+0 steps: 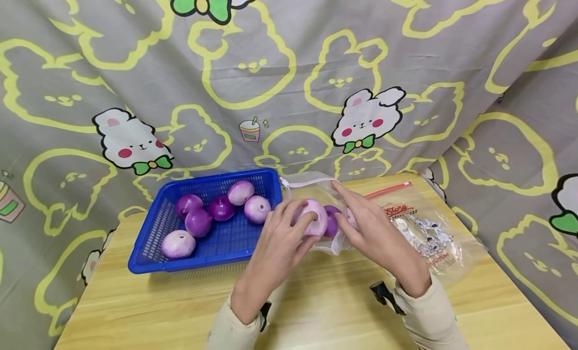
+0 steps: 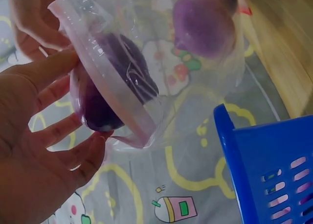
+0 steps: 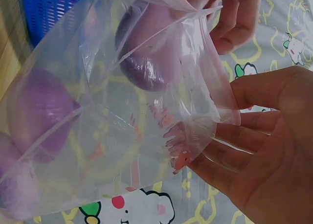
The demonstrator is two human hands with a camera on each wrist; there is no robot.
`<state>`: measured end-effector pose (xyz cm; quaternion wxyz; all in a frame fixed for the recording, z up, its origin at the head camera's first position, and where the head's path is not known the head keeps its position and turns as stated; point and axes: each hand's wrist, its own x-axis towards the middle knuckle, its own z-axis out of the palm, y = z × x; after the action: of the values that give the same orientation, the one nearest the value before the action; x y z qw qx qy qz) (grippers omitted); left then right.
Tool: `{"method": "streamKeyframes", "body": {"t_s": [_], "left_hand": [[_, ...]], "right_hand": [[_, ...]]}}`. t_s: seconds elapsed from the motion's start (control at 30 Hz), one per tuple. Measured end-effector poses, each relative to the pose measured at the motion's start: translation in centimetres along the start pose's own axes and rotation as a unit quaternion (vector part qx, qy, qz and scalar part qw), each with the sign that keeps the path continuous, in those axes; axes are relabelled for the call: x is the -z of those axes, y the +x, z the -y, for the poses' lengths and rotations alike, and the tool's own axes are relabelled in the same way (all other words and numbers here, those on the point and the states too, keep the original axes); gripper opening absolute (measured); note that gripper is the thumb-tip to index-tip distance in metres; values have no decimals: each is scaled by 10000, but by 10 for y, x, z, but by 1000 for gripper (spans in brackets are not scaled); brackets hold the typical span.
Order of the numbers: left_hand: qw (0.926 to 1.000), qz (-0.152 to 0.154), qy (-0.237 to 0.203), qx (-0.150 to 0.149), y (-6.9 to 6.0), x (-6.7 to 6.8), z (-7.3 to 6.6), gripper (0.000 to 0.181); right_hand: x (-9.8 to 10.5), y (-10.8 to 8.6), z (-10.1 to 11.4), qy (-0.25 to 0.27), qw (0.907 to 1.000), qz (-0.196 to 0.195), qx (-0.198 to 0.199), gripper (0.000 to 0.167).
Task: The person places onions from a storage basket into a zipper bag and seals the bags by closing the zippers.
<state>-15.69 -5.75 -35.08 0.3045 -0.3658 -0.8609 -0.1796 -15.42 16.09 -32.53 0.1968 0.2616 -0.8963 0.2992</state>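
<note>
My left hand grips a pale purple onion at the mouth of a clear zip bag. The left wrist view shows this onion partly behind the bag's pinkish zip strip, with the left fingers curled about its side. My right hand pinches the other side of the bag's mouth between thumb and fingers, as the right wrist view shows at the bag's edge. Deeper in the bag lie two more onions, a purple one and a paler one, seen through the plastic.
Left of the bag stands a blue plastic basket holding several purple and whitish onions. A second clear bag, with a red zip and printed figures, lies flat on the right. Behind the wooden table hangs a patterned grey curtain.
</note>
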Motion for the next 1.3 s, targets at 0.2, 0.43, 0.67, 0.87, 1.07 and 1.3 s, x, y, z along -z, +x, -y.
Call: {"method": "streamKeyframes", "body": {"t_s": [0.2,0.43,0.67,0.87,1.07,1.3], "left_hand": [[9989,9,451,-141,2,-9,-3,40],[9973,115,725,-70,4,-15,-3,38],[9984,194,536,-63,2,-15,1,38],[9983,320,495,-2,0,-10,3,41],[9974,439,569,105,-2,-2,2,37],[9977,435,513,125,-3,12,3,45]], "right_hand": [[-1,0,1,-14,10000,20,56,61],[-2,0,3,-2,9998,85,159,62],[-1,-1,1,89,9999,121,20,63],[1,-1,-1,110,9999,73,-84,64],[3,-1,-2,128,9998,-141,-15,61],[3,-2,-4,130,9994,-306,-54,68]]}}
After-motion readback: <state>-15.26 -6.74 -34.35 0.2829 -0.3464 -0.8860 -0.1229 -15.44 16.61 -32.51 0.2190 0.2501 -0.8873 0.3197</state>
